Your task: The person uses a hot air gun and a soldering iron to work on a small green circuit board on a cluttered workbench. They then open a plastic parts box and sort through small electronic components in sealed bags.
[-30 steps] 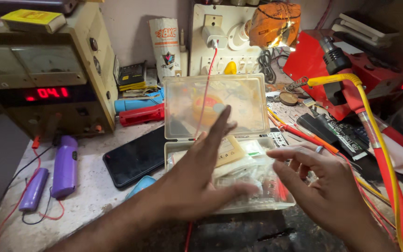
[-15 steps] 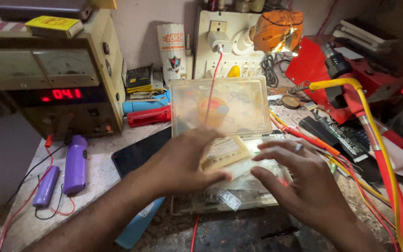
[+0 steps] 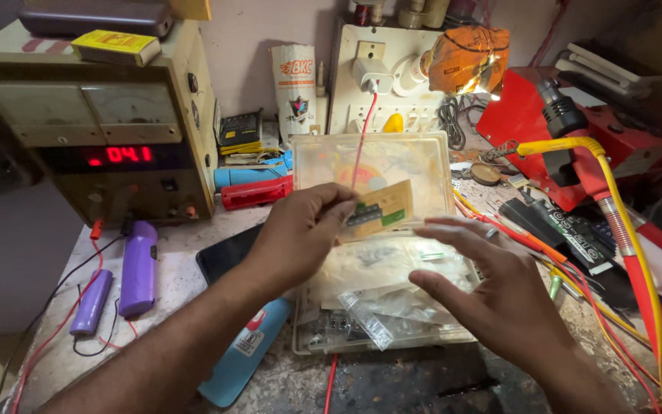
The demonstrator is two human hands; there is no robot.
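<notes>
The small tan packet (image 3: 381,208), which half a second ago lay under the left hand (image 3: 300,234) on the pile, is now lifted, pinched between thumb and fingers above the open clear plastic box (image 3: 453,165). The right hand (image 3: 492,295) hovers open, holding nothing, over the clear bags (image 3: 377,303) beneath. Left of both hands lies a dark phone (image 3: 220,257) on the tabletop (image 3: 185,295).
</notes>
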